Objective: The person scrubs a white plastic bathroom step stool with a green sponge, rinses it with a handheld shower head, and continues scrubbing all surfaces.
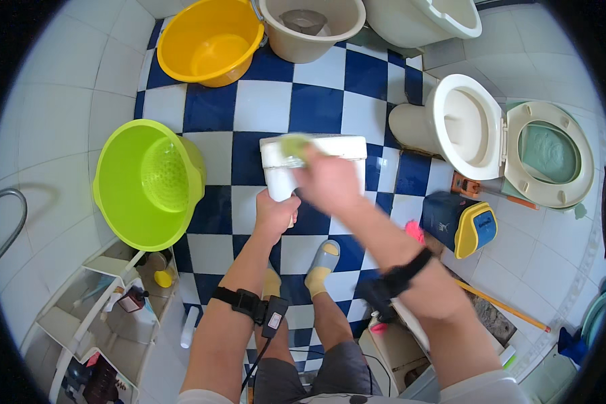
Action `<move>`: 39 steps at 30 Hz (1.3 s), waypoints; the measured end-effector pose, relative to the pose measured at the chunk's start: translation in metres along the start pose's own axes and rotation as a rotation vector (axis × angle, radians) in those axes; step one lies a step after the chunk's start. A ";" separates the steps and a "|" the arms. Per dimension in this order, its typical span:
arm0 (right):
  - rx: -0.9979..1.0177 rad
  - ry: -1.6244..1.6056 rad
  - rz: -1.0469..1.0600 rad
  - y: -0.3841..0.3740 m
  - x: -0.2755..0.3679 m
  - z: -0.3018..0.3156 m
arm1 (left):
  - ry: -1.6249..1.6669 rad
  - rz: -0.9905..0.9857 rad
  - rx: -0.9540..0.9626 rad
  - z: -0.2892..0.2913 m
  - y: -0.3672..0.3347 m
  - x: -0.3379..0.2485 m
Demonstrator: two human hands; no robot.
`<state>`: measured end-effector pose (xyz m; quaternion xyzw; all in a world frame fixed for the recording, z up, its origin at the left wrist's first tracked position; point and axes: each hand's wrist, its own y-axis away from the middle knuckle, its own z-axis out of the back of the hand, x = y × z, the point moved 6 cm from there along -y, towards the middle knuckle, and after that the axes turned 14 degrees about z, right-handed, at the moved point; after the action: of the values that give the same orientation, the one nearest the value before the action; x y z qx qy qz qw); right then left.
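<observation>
A white rectangular box-like container (349, 147) is held in front of me above the tiled floor. My left hand (275, 213) grips its near left part, the fingers wrapped round the edge. Over its top, my right hand (328, 182) is closed on a yellow-green scrubbing sponge (294, 145), which presses against the container's far left side. Motion smears both the sponge and the right fingers, so the sponge's exact shape cannot be made out. The container's near side is partly hidden by my hands.
A lime-green basin (104, 195) stands at left, a yellow bucket (168, 50) and beige bucket (283, 47) at the back. To the right are a toilet (444, 111) and a blue-yellow bin (444, 219). A storage rack (67, 326) is near left. Blue and white tiles (262, 101) cover the floor.
</observation>
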<state>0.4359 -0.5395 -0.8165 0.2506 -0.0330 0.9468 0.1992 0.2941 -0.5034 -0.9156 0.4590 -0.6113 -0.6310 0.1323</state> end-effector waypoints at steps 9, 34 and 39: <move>0.118 0.100 -0.426 0.035 -0.062 0.049 | -0.081 0.017 -0.009 0.004 0.001 -0.005; 0.019 0.117 0.144 -0.034 0.035 -0.047 | -0.169 -0.095 -0.097 0.012 -0.008 -0.012; 0.083 0.254 -0.136 0.042 -0.067 0.045 | -0.128 0.053 -0.089 0.008 -0.006 -0.008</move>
<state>0.4934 -0.6094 -0.8084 0.1384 0.0486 0.9557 0.2551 0.2951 -0.4911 -0.9192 0.3952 -0.6018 -0.6818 0.1297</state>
